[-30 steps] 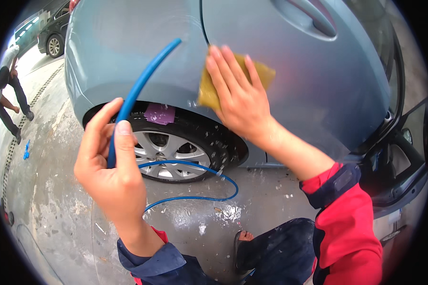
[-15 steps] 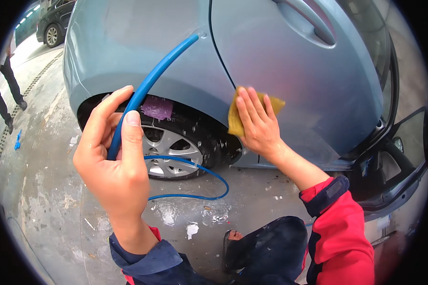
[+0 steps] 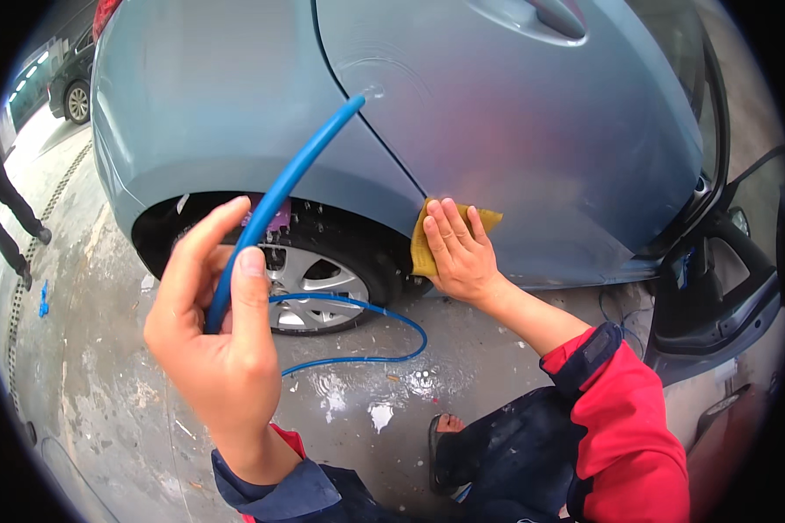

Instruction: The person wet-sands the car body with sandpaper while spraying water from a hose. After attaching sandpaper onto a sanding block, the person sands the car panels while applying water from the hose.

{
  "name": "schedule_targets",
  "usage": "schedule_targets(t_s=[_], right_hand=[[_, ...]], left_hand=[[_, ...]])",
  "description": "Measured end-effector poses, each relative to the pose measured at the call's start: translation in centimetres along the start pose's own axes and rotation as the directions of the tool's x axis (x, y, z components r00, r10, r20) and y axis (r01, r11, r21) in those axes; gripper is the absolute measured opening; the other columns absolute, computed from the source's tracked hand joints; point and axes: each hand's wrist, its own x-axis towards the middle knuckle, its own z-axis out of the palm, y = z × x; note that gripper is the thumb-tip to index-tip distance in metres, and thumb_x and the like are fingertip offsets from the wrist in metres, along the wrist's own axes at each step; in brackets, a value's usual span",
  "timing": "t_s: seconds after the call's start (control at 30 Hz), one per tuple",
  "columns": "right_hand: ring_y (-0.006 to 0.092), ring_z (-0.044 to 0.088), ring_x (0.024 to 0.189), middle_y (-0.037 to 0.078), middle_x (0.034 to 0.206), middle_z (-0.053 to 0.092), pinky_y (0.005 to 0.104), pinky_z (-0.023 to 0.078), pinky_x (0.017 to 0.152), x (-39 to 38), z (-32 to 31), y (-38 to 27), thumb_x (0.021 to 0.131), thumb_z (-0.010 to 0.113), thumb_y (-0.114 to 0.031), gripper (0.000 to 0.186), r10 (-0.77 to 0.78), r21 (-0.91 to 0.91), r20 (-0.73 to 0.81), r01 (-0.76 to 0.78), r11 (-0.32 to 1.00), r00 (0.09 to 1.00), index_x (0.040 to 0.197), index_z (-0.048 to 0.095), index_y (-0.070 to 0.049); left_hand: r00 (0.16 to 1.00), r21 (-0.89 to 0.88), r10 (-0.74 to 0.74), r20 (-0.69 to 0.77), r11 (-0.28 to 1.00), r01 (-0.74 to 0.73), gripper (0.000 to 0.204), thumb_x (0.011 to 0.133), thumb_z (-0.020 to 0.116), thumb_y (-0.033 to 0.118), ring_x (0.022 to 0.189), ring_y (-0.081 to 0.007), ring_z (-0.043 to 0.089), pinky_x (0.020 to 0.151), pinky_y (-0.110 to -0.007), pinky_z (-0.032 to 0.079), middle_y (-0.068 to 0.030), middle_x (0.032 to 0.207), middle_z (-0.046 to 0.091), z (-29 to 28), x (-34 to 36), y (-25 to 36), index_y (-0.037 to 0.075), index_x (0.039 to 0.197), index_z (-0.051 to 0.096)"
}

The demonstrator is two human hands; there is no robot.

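My left hand (image 3: 227,349) grips a blue hose (image 3: 279,196) between thumb and fingers. The hose's free end points up and away, and water splashes on the car body near the door seam. My right hand (image 3: 464,257) lies with its fingers extended over a yellow-brown sanding sheet (image 3: 423,248), pressing it flat on the lower part of the car door (image 3: 567,183), by the seam. The door is blue-grey with a faded reddish patch. Left of the seam is the rear body panel (image 3: 201,113) above the wheel (image 3: 318,283).
A purple pad (image 3: 279,218) rests on top of the tyre. The hose loops over the wet, stained floor (image 3: 349,392). An opened car door with a mirror (image 3: 737,288) stands at the right. Far left are a person's legs (image 3: 9,213) and a dark car (image 3: 74,83).
The hose end and its splash have shifted from the rear panel across the seam onto the door. My right hand and the sheet have slid slightly lower along the door edge.
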Motion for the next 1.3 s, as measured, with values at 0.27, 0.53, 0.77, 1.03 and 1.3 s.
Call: schedule_targets(t_s=[0.27,0.53,0.77,1.03,1.3], right_hand=[[0.0294,0.035,0.162,0.014,0.171,0.043,0.0547,0.013,0.134,1.8,0.7,0.3,0.081,0.077,-0.035,0.092,0.107,0.049,0.2,-0.119,0.992,0.974,0.16,0.047,0.0],[0.0306,0.036,0.162,0.016,0.171,0.042,0.0553,0.013,0.134,1.1,0.9,0.0,0.084,0.077,-0.034,0.089,0.098,0.111,0.07,-0.105,0.988,0.993,0.16,0.046,0.0],[0.0314,0.036,0.161,0.016,0.172,0.041,0.0545,0.015,0.133,3.2,-0.2,-0.2,0.082,0.079,-0.033,0.092,0.073,0.052,0.053,-0.076,0.996,0.996,0.161,0.045,0.001],[0.0283,0.032,0.163,0.013,0.173,0.04,0.0537,0.016,0.133,9.5,-0.8,0.5,0.081,0.079,-0.031,0.095,0.077,0.156,0.115,-0.095,0.983,0.99,0.163,0.043,-0.001],[0.0266,0.036,0.162,0.011,0.171,0.043,0.0528,0.017,0.133,9.9,-1.2,0.3,0.083,0.077,-0.032,0.09,0.064,0.077,0.159,-0.077,0.994,0.985,0.162,0.045,-0.003]], left_hand=[[0.996,-0.05,0.074,-0.055,0.996,-0.076,0.029,0.1,0.069,0.003,0.074,-0.0051,0.059,0.067,-0.02,0.042,-0.0012,0.082,0.066,1.1,0.3,-1.4,-0.001,0.129,0.074],[0.984,-0.039,0.086,-0.155,0.995,-0.093,0.027,0.101,0.068,0.002,0.075,-0.0064,0.06,0.068,-0.021,0.043,-0.0018,0.085,0.067,-0.1,0.7,-1.6,-0.001,0.127,0.075],[0.98,-0.071,0.042,-0.193,0.996,-0.056,0.027,0.102,0.068,0.005,0.077,-0.0069,0.062,0.071,-0.02,0.045,-0.0031,0.086,0.069,-0.5,0.8,-1.2,-0.001,0.128,0.075],[0.98,-0.07,0.071,-0.186,0.994,-0.085,0.027,0.102,0.068,0.003,0.075,-0.0054,0.061,0.07,-0.02,0.045,-0.0017,0.085,0.068,0.3,0.8,-1.6,-0.001,0.128,0.074],[0.982,-0.091,0.053,-0.179,0.993,-0.071,0.027,0.101,0.069,0.001,0.07,-0.0032,0.054,0.062,-0.019,0.037,0.0002,0.08,0.064,0.5,0.9,-1.3,0.0,0.127,0.074]])
